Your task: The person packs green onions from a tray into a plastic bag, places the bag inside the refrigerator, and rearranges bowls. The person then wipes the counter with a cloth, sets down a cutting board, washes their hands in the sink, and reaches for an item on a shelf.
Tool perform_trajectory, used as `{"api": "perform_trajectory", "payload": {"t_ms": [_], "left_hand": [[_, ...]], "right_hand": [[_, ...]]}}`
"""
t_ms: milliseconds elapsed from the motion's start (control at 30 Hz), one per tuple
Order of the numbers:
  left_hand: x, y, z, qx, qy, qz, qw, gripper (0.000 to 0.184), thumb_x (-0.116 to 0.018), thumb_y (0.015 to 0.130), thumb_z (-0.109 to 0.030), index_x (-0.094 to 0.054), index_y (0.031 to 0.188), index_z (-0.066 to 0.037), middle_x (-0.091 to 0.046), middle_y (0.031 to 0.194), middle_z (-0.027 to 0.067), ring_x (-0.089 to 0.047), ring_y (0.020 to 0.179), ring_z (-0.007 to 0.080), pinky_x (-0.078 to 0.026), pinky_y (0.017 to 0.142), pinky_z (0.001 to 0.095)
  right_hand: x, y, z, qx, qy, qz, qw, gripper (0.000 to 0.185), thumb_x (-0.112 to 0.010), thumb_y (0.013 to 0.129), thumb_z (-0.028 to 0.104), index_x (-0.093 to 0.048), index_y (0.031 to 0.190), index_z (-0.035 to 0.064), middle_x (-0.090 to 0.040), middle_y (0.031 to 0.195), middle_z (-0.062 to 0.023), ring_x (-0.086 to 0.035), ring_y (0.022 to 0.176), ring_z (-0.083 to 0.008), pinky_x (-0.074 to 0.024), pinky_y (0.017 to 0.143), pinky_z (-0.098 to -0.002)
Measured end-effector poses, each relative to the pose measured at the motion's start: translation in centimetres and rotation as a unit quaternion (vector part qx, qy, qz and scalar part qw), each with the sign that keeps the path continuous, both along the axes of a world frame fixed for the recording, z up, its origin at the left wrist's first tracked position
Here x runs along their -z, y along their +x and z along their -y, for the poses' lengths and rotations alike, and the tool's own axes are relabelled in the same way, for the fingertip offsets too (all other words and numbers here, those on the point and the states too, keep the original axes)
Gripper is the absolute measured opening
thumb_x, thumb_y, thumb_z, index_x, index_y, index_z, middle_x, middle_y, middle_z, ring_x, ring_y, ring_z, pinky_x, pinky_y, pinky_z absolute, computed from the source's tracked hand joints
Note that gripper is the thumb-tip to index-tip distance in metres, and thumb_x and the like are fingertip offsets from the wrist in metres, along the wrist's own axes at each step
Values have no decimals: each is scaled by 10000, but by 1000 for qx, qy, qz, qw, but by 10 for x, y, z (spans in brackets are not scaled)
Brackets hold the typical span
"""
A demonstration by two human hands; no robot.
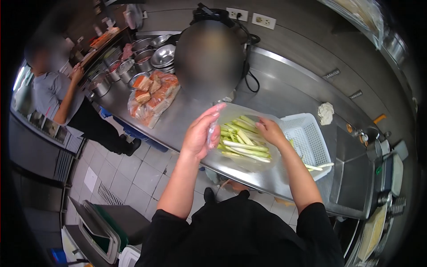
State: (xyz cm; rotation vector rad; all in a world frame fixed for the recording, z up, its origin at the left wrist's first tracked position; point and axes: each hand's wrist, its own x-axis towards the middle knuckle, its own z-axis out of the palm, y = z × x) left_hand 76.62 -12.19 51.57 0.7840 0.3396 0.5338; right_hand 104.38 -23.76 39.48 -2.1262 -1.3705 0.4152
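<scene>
Pale green cut stalks [243, 137], like celery or scallion pieces, lie in a loose bundle inside what looks like a clear plastic bag [254, 166] on the steel counter. My left hand [202, 132] is at the left side of the bag, its fingers closed on crinkled plastic. At the upper right of the bundle, my right hand [270, 131] has its fingers bent against the stalks or the bag's edge; its fingertips are partly hidden, so which one it grips is unclear. Just right of this hand stands a white perforated basket [307, 127] with a few stalks at its near edge.
Packs of orange-pink meat [155, 100] lie on the steel counter [275, 95] at left, near metal bowls [163, 55]. A blurred round appliance [209, 60] stands behind. A sink [353, 171] and a white cloth [325, 113] are at right. Another person [62, 95] stands at far left.
</scene>
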Motion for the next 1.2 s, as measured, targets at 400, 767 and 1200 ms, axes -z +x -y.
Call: {"api": "perform_trajectory", "payload": {"t_ms": [400,767,1200], "left_hand": [[1,-1,-2,6,-6,1,1000,438,-535,965,-234,-505,1370,-68,-453,534,-3,-382,398,83,-305,375,224],[12,9,4,51,1,-34,998,426,-571,966,-254,-525,1363,-107,-470,560,-24,-390,411,58,-274,361,217],[17,16,1,53,8,-31,998,394,-564,961,-238,-553,1330,-103,-449,555,-27,-391,422,59,-288,368,207]], "right_hand": [[-3,-1,10,-14,10,18,1000,384,-584,943,295,-612,1211,22,-659,1130,-216,-642,1015,-356,-504,876,-406],[-1,6,50,29,-101,197,975,354,-486,973,314,-675,1053,26,-680,1004,-224,-627,956,-406,-480,867,-488],[-39,23,96,-36,-151,394,906,424,-601,898,404,-687,678,52,-663,743,-127,-632,766,-326,-467,714,-462]]}}
